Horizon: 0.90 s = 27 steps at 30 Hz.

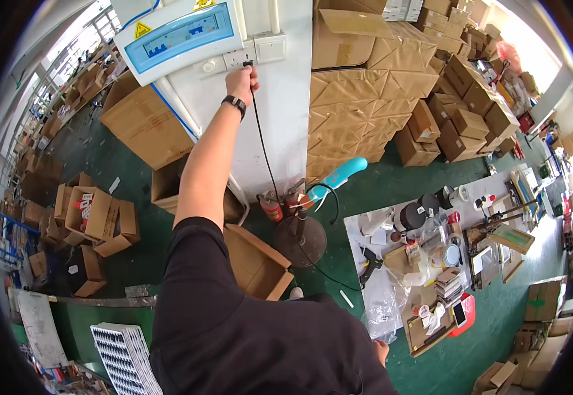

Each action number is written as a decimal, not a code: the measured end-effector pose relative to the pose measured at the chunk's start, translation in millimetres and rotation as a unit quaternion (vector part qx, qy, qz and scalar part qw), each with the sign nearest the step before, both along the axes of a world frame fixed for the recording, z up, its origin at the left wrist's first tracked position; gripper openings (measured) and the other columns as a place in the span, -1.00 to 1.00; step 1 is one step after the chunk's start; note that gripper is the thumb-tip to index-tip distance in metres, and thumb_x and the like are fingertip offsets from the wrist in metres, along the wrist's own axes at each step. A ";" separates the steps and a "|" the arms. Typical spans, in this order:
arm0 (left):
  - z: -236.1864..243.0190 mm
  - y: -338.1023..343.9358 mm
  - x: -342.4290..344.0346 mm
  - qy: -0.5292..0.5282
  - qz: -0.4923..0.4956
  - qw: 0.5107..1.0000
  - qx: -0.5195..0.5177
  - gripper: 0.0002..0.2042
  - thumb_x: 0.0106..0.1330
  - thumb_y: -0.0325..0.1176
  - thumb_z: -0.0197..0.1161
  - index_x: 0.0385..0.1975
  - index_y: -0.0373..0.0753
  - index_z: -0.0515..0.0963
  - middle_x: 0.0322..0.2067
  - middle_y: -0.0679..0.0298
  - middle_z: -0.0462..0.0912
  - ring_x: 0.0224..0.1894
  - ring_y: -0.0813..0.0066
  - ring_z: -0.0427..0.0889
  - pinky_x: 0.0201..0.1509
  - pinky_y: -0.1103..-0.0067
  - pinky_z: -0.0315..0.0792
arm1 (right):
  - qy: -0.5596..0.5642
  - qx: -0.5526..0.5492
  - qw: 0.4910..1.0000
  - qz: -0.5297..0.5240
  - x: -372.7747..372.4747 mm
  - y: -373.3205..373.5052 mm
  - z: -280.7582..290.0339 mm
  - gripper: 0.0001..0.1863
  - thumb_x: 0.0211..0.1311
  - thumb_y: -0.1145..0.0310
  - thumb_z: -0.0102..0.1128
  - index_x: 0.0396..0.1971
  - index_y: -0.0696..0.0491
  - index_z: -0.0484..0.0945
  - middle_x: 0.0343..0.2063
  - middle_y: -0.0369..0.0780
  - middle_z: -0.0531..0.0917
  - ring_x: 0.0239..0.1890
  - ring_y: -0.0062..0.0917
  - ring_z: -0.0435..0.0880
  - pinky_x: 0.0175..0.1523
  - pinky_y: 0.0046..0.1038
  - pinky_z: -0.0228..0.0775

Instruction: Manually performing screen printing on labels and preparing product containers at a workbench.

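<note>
My left hand reaches up the white wall, closed on a black plug at a white socket, just below a breaker box with a clear blue cover. A black cord hangs from the plug, past a turquoise device on a round-based stand, beside red extinguishers. A black glue gun with a cord lies on the table's left edge. My right hand shows at the lower right beside my dark clothing, its fingers mostly hidden.
Stacked cardboard boxes stand right of the wall, open boxes on the green floor at left. A white table at right holds cans, bags, papers and a phone. An open box lies below the stand; white trays sit at lower left.
</note>
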<state>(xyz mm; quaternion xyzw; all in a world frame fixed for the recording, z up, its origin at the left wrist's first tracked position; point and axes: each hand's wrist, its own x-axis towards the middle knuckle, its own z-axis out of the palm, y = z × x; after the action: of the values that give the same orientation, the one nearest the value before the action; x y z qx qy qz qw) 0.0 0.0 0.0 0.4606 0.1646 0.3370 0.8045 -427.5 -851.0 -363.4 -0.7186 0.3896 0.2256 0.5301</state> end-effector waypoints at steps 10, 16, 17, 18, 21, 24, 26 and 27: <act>5.6 -46.6 -18.0 0.059 0.138 0.985 0.091 -0.69 0.46 -0.07 0.23 -0.03 -0.15 0.61 -0.33 0.27 0.72 -0.38 0.48 0.58 -0.27 0.50 0.41 | 0.002 0.014 1.000 -0.027 -54.0 -38.3 -26.4 -0.84 0.29 0.49 0.14 -0.25 0.24 0.65 -0.50 -0.08 0.70 -0.62 -0.39 0.64 -0.54 -0.42 0.48; -21.8 45.4 -76.8 0.054 -0.095 0.981 0.162 -0.55 0.48 0.18 0.20 0.08 -0.05 0.61 -0.24 0.32 0.75 -0.22 0.48 0.66 -0.09 0.51 0.39 | -0.049 -0.136 0.981 0.132 -63.8 -25.6 -14.0 -0.74 0.28 0.35 0.20 -0.27 0.22 0.77 -0.53 -0.21 0.72 -0.54 -0.49 0.62 -0.34 -0.38 0.55; 2.9 49.7 -106.6 0.053 -0.126 0.976 0.167 -0.52 0.48 0.22 0.19 0.10 -0.04 0.61 -0.22 0.32 0.76 -0.20 0.48 0.67 -0.06 0.51 0.39 | -0.032 -0.145 0.986 0.082 -70.6 -21.7 -0.2 -0.74 0.28 0.35 0.20 -0.27 0.22 0.77 -0.53 -0.21 0.72 -0.54 -0.49 0.62 -0.34 -0.38 0.55; -17.7 17.1 -61.6 0.053 -0.154 0.971 0.173 -0.50 0.49 0.26 0.19 0.12 -0.02 0.61 -0.21 0.33 0.77 -0.17 0.48 0.68 -0.03 0.51 0.39 | -0.054 -0.136 0.986 0.082 -78.3 -18.2 13.7 -0.73 0.28 0.37 0.19 -0.22 0.23 0.77 -0.49 -0.19 0.74 -0.53 -0.48 0.65 -0.33 -0.39 0.56; -44.7 44.7 -86.0 0.235 0.080 0.965 0.082 -0.43 0.47 0.32 0.14 0.09 -0.09 0.60 -0.27 0.39 0.71 -0.14 0.57 0.62 0.20 0.48 0.22 | -0.059 -0.103 0.992 0.040 -109.6 -45.4 16.0 -0.71 0.28 0.39 0.18 -0.16 0.24 0.76 -0.42 -0.16 0.76 -0.50 -0.46 0.69 -0.30 -0.39 0.59; -88.9 -50.1 -155.0 0.256 0.064 0.958 0.112 -0.47 0.49 0.25 0.13 0.04 -0.11 0.64 -0.29 0.35 0.68 -0.19 0.56 0.60 0.07 0.53 0.33 | 0.014 -0.057 0.998 -0.016 -136.9 -86.6 -5.8 -0.69 0.27 0.40 0.19 -0.10 0.25 0.75 -0.34 -0.12 0.79 -0.44 -0.44 0.74 -0.26 -0.39 0.61; -113.5 -207.6 -228.4 0.266 -0.017 0.954 0.137 -0.52 0.49 0.16 0.15 0.04 -0.13 0.64 -0.30 0.34 0.69 -0.22 0.56 0.60 0.01 0.54 0.35 | 0.024 -0.030 0.998 -0.054 -157.0 -123.6 -17.5 -0.69 0.27 0.40 0.20 -0.10 0.24 0.75 -0.33 -0.12 0.79 -0.43 -0.44 0.74 -0.26 -0.39 0.62; -123.8 -281.4 -276.2 0.270 -0.046 0.950 0.149 -0.55 0.49 0.12 0.16 0.04 -0.14 0.64 -0.30 0.34 0.69 -0.24 0.56 0.60 -0.02 0.55 0.35 | 0.029 -0.008 0.997 -0.075 -159.4 -142.3 -24.4 -0.69 0.27 0.41 0.20 -0.09 0.24 0.74 -0.32 -0.11 0.79 -0.42 -0.44 0.75 -0.25 -0.39 0.63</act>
<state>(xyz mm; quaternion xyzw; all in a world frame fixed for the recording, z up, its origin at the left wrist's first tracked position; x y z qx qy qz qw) -276.2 -281.4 -123.8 0.6560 0.3021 0.1834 0.6669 -586.9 -993.3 -387.8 -0.6851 0.4591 0.2026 0.5281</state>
